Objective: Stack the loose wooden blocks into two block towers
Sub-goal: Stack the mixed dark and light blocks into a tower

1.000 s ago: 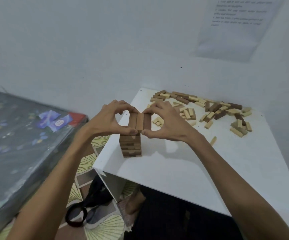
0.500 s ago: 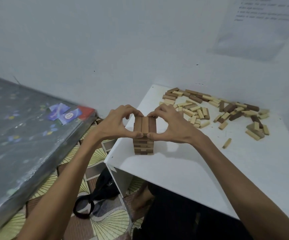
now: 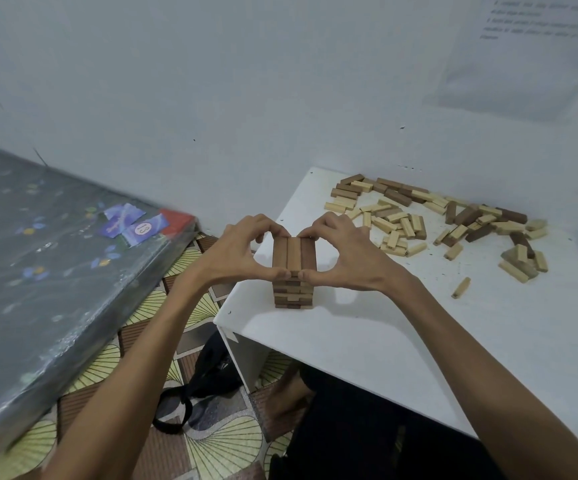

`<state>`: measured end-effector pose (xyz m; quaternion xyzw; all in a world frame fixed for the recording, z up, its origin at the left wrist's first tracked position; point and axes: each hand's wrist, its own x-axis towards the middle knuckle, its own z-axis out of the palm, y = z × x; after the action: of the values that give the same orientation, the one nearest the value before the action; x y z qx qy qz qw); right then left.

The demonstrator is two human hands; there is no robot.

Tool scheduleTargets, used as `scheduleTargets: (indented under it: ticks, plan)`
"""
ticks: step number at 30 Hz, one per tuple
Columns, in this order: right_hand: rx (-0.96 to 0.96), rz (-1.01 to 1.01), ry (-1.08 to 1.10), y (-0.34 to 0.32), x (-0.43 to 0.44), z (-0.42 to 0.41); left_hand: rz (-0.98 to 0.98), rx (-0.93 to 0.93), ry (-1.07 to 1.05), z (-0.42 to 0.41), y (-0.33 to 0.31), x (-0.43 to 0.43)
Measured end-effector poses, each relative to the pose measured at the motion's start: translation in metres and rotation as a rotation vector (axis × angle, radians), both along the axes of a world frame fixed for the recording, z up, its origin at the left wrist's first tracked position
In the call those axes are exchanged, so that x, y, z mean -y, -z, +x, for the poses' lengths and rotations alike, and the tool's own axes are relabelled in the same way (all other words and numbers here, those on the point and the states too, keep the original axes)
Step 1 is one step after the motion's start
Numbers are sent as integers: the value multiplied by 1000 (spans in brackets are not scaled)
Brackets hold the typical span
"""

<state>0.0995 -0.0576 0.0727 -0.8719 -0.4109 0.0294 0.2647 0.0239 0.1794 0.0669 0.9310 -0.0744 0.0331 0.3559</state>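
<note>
Block tower (image 3: pixel 293 296) stands by the near-left corner of the counter (image 3: pixel 419 341). Left grip (image 3: pixel 242 251) and right grip (image 3: pixel 346 254) each pinch the top layer (image 3: pixel 294 251), thumb on the near end and fingers on the far end, apparently squaring its three blocks. Loose blocks (image 3: pixel 419 220) lie well apart, far right. The layer's ends and the tower's far face are hidden. No second tower is visible.

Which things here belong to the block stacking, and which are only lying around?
For the job: block tower, left hand and right hand pinching its top layer, loose blocks, white table.
Lying about: black bag, wrapped mattress, paper sheet on the wall.
</note>
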Motion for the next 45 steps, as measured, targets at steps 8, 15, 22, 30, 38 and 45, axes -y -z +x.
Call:
scheduleTargets:
  ticks: [8, 15, 22, 30, 38, 45]
  plan:
    - [-1, -1, 5, 0, -1, 0, 2, -10, 5, 2, 0, -1]
    - [-3, -19, 4, 3, -1, 1, 18, -14, -2, 1, 0, 0]
    - [-26, -7, 5, 6, 0, 0, -4, -3, 10, 3, 7, -3]
    - [-35, -28, 1, 7, -3, -1, -3, -6, 20, 4, 10, -5]
    - [-23, -20, -6, 11, -4, -1, -15, -1, 13, 1, 12, -4]
    - [-16, -27, -6, 11, -3, 3, -15, -16, 26, 2, 11, -4]
